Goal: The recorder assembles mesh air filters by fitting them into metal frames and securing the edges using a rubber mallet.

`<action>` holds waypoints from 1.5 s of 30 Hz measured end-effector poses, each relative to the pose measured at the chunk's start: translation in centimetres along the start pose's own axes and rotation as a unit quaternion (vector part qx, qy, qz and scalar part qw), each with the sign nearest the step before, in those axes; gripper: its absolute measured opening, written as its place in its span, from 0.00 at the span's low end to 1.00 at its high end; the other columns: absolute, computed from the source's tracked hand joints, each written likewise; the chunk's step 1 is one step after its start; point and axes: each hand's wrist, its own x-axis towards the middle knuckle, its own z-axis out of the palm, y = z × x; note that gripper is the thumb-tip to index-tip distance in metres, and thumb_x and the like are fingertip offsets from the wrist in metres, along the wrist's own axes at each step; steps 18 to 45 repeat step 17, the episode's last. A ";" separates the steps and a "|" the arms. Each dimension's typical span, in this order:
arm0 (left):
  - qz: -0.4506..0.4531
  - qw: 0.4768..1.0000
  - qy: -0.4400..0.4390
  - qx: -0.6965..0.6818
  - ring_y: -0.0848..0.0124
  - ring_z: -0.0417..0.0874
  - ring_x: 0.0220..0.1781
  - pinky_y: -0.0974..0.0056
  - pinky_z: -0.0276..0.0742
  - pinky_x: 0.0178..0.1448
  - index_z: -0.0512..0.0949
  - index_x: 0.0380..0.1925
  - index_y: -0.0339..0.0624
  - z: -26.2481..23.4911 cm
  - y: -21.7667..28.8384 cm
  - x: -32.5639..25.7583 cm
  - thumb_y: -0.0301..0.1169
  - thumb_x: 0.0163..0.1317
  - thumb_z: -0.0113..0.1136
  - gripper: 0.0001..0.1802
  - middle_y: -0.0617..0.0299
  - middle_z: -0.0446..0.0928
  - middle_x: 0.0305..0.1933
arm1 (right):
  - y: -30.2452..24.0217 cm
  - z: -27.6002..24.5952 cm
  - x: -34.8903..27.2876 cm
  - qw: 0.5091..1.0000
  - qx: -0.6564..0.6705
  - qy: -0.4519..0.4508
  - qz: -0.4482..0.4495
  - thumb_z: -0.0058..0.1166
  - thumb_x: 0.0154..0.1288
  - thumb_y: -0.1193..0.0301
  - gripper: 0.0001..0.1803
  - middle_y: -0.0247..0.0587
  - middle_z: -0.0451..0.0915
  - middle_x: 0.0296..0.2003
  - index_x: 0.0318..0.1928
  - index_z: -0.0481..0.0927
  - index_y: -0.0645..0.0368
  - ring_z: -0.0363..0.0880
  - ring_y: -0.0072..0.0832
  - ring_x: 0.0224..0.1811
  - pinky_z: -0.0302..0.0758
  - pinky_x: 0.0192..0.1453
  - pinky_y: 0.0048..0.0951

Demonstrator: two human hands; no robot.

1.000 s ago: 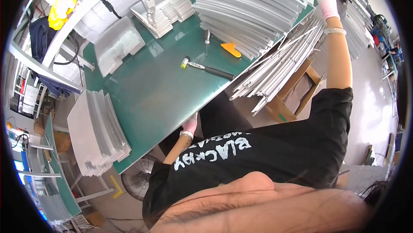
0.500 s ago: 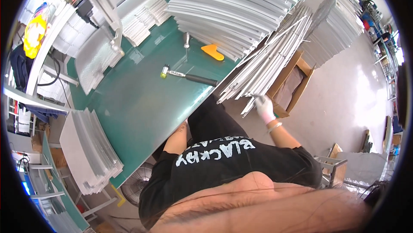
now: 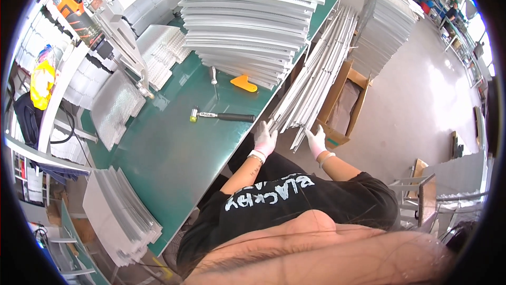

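Note:
A thick bundle of long white metal strips (image 3: 321,74) leans beside the table's right edge, its uneven ends toward me. Both my hands wear white gloves. My left hand (image 3: 265,138) is at the left side of the strip ends, fingers stretched out and thumb apart. On the opposite side of the ends is my right hand (image 3: 317,141), its fingers also extended and its thumb apart. Both hands are open and seem to touch the outer strips, though the exact contact is too small to tell.
The green-topped table (image 3: 174,143) bears a hammer (image 3: 224,116), a screwdriver (image 3: 214,77), a yellow scraper (image 3: 243,83) and a tall stack of white panels (image 3: 247,27). An open cardboard box (image 3: 345,108) stands right of the strips. A machine with an orange motor (image 3: 74,11) rises at left.
My left hand has come up from beside the table edge to the strip ends. My right hand has shifted slightly left and down. The view has tilted, so the table appears lower.

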 end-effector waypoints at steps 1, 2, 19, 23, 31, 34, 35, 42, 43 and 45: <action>0.018 0.999 0.043 -0.002 0.41 0.61 0.71 0.47 0.56 0.74 0.55 0.67 0.24 -0.3 -0.4 -1.4 0.45 0.66 0.54 0.41 0.31 0.59 0.70 | 1.1 0.5 -0.2 0.975 0.102 -0.016 0.195 0.61 0.59 0.52 0.41 0.56 0.68 0.62 0.67 0.63 0.61 0.67 0.46 0.65 0.66 0.66 0.44; 0.033 0.996 0.087 -0.004 0.41 0.59 0.72 0.48 0.55 0.74 0.55 0.68 0.24 -0.7 -0.9 -2.7 0.45 0.65 0.55 0.42 0.30 0.58 0.70 | 2.3 1.2 -0.5 0.902 0.201 -0.033 0.380 0.62 0.56 0.41 0.52 0.56 0.66 0.63 0.71 0.58 0.62 0.63 0.51 0.68 0.63 0.68 0.49; -0.044 0.959 -0.025 -0.279 0.46 0.58 0.75 0.54 0.54 0.77 0.58 0.67 0.26 -5.6 -4.6 -12.9 0.41 0.67 0.57 0.38 0.37 0.59 0.71 | -1.2 6.2 -1.5 0.674 0.576 0.034 0.461 0.43 0.56 0.30 0.47 0.32 0.45 0.77 0.74 0.54 0.31 0.42 0.53 0.77 0.41 0.77 0.55; -0.044 0.959 -0.025 -0.279 0.46 0.58 0.75 0.54 0.54 0.77 0.58 0.67 0.26 -5.6 -4.6 -12.9 0.41 0.67 0.57 0.38 0.37 0.59 0.71 | -1.2 6.2 -1.5 0.674 0.576 0.034 0.461 0.43 0.56 0.30 0.47 0.32 0.45 0.77 0.74 0.54 0.31 0.42 0.53 0.77 0.41 0.77 0.55; -0.044 0.959 -0.025 -0.279 0.46 0.58 0.75 0.54 0.54 0.77 0.58 0.67 0.26 -5.6 -4.6 -12.9 0.41 0.67 0.57 0.38 0.37 0.59 0.71 | -1.2 6.2 -1.5 0.674 0.576 0.034 0.461 0.43 0.56 0.30 0.47 0.32 0.45 0.77 0.74 0.54 0.31 0.42 0.53 0.77 0.41 0.77 0.55; -0.044 0.959 -0.025 -0.279 0.46 0.58 0.75 0.54 0.54 0.77 0.58 0.67 0.26 -5.6 -4.6 -12.9 0.41 0.67 0.57 0.38 0.37 0.59 0.71 | -1.2 6.2 -1.5 0.674 0.576 0.034 0.461 0.43 0.56 0.30 0.47 0.32 0.45 0.77 0.74 0.54 0.31 0.42 0.53 0.77 0.41 0.77 0.55; -0.044 0.959 -0.025 -0.279 0.46 0.58 0.75 0.54 0.54 0.77 0.58 0.67 0.26 -5.6 -4.6 -12.9 0.41 0.67 0.57 0.38 0.37 0.59 0.71 | -1.2 6.2 -1.5 0.674 0.576 0.034 0.461 0.43 0.56 0.30 0.47 0.32 0.45 0.77 0.74 0.54 0.31 0.42 0.53 0.77 0.41 0.77 0.55; -0.044 0.959 -0.025 -0.279 0.46 0.58 0.75 0.54 0.54 0.77 0.58 0.67 0.26 -5.6 -4.6 -12.9 0.41 0.67 0.57 0.38 0.37 0.59 0.71 | -1.2 6.2 -1.5 0.674 0.576 0.034 0.461 0.43 0.56 0.30 0.47 0.32 0.45 0.77 0.74 0.54 0.31 0.42 0.53 0.77 0.41 0.77 0.55; -0.044 0.959 -0.025 -0.279 0.46 0.58 0.75 0.54 0.54 0.77 0.58 0.67 0.26 -5.6 -4.6 -12.9 0.41 0.67 0.57 0.38 0.37 0.59 0.71 | -1.2 6.2 -1.5 0.674 0.576 0.034 0.461 0.43 0.56 0.30 0.47 0.32 0.45 0.77 0.74 0.54 0.31 0.42 0.53 0.77 0.41 0.77 0.55; -0.044 0.959 -0.025 -0.279 0.46 0.58 0.75 0.54 0.54 0.77 0.58 0.67 0.26 -5.6 -4.6 -12.9 0.41 0.67 0.57 0.38 0.37 0.59 0.71 | -1.2 6.2 -1.5 0.674 0.576 0.034 0.461 0.43 0.56 0.30 0.47 0.32 0.45 0.77 0.74 0.54 0.31 0.42 0.53 0.77 0.41 0.77 0.55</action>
